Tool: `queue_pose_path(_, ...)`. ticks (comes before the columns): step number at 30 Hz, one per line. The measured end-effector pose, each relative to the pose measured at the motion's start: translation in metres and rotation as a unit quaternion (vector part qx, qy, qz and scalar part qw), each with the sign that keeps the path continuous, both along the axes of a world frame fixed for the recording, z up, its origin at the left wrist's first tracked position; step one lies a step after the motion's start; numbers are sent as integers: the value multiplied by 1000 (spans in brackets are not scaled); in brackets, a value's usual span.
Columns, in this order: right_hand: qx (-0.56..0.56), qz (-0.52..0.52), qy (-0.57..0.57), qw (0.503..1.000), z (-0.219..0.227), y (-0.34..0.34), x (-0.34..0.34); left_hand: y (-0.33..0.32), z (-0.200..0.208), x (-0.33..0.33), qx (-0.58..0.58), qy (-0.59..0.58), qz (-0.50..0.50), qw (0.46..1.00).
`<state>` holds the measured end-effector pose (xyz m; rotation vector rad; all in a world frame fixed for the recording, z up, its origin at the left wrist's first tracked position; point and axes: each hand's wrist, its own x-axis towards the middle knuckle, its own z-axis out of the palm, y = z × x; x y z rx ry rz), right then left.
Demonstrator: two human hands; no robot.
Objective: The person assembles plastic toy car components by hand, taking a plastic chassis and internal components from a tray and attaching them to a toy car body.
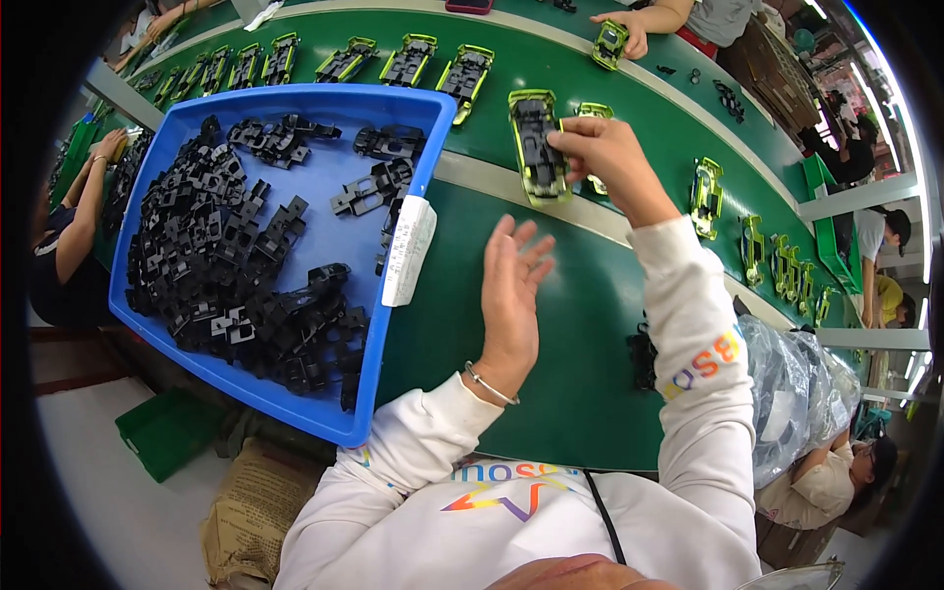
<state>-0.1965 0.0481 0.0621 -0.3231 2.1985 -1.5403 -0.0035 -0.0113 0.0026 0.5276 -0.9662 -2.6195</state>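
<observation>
Right hand [602,152] gripping one yellow-green toy car body with black plastic chassis [537,146] just right of the blue plastic tray [413,295] of black chassis parts on the green worktop [580,334], left hand [513,287] open, empty, fingers spread, below it.

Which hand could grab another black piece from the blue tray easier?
Probably the left hand. It is open, empty and hovers right beside the blue tray of black pieces. The right hand is busy holding a toy car over the belt.
</observation>
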Motion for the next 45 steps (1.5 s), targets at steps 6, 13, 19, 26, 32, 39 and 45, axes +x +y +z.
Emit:
queue_pose_path(6,-5,55,-28,998,18,35,97,-13,-1,-5,120,142,-123,975)
queue_pose_path(13,116,194,428,875,18,89,153,0,10,-6,15,78,-78,994)
queue_pose_path(19,201,223,445,844,15,89,173,5,6,3,-13,82,-119,989)
queue_pose_path(26,143,226,374,888,17,95,165,8,10,9,-110,91,-153,978)
queue_pose_path(32,184,236,471,830,23,97,167,7,18,10,-34,114,-162,980)
queue_pose_path(39,206,265,563,755,20,95,173,6,20,11,-29,114,-158,980)
queue_pose_path(45,240,228,560,760,12,96,182,7,19,13,-28,109,-169,979)
